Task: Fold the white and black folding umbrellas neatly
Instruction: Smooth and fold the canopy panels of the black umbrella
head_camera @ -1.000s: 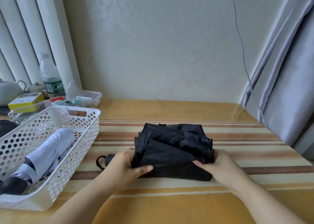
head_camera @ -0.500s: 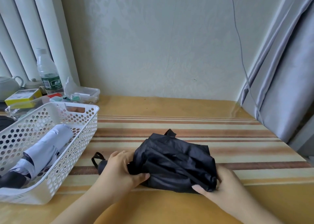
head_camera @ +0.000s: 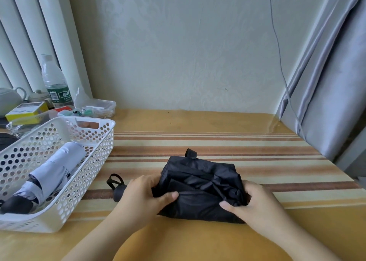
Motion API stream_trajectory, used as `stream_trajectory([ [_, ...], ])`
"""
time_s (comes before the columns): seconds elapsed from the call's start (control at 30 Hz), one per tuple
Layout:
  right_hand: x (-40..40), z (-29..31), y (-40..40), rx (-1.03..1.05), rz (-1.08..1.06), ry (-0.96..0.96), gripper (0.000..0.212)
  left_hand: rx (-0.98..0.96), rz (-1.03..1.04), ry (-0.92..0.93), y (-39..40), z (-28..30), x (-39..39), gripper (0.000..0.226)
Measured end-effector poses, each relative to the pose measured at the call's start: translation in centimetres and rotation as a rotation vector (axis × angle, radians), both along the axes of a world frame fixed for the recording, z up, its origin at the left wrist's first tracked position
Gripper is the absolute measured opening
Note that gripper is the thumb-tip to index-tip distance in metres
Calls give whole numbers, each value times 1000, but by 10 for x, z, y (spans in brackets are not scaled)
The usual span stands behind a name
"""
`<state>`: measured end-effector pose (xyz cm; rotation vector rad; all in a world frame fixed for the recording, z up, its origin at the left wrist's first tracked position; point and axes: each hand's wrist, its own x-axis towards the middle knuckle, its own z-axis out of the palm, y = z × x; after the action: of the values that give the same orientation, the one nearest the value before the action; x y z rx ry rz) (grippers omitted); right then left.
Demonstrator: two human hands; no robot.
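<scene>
The black folding umbrella [head_camera: 200, 185] lies on the striped table in front of me, its cloth bunched and loose. Its black handle with a wrist loop sticks out to the left, and a strap tab points up at the far edge. My left hand [head_camera: 146, 195] grips the umbrella's left end, thumb on top of the cloth. My right hand [head_camera: 251, 201] pinches the crumpled cloth at the right end. The white folding umbrella [head_camera: 53, 171] lies rolled up in the white perforated basket [head_camera: 95, 161] at the left, its black handle toward me.
Behind the basket stand a water bottle [head_camera: 55, 82], a teapot [head_camera: 10, 100], a yellow box [head_camera: 27, 110] and a clear plastic container [head_camera: 99, 108]. A grey curtain [head_camera: 332, 82] hangs at the right table edge. A thin cable [head_camera: 277, 43] runs down the wall.
The umbrella has been turned toward me, so the strap tab now shows at the far edge. My right hand has gathered more of the cloth at the right end.
</scene>
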<state>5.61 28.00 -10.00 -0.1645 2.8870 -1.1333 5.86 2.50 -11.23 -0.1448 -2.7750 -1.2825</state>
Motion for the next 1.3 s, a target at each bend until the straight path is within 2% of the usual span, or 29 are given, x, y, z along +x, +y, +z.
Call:
stream_trajectory([
  [0.03, -3, 0, 1, -4, -21, -35, 23, 2, 30, -9, 2, 1, -2, 11],
  [0.13, -9, -3, -1, -31, -80, -36, 34, -9, 138, -26, 8, 2, -7, 10],
  [0.27, -14, -3, -7, -37, -121, -51, 31, 16, 147, -124, 10, 6, -16, 4],
  [0.37, -20, 3, -5, 84, -97, -136, 43, -20, 99, -243, 9, 13, -23, 13],
  [0.43, -25, 7, -2, 210, -44, -169, 54, -125, 73, -322, 9, 19, -26, 22],
  [0.5, -27, 8, 3, 197, 1, -214, 46, -257, 48, -379, 6, 21, -28, 33],
  [0.57, -26, 4, 5, 89, 63, -231, 35, -298, 17, -393, 4, 20, -28, 35],
  [0.7, -19, -12, 5, -176, 70, -169, 18, -200, 24, -235, 7, 10, -23, 22],
  [0.83, -14, -18, 1, -222, 31, 5, 35, -201, 86, -2, 12, 5, -21, 26],
  [0.93, -17, -13, -3, -245, 21, 146, 11, -199, 114, 204, 9, -1, -24, 30],
  [0.97, -18, -11, -4, -250, 37, 149, 10, -188, 115, 246, 7, -5, -25, 31],
  [1.13, -17, -13, -1, -300, 17, -97, 12, -251, 114, 312, 9, -18, -23, 39],
  [1.2, -16, -10, -7, -265, -10, -61, 15, -234, 147, 306, 10, -19, -22, 35],
  [1.3, -17, -11, -19, -232, -95, 125, 24, -196, 193, 273, 11, -20, -19, 34],
])
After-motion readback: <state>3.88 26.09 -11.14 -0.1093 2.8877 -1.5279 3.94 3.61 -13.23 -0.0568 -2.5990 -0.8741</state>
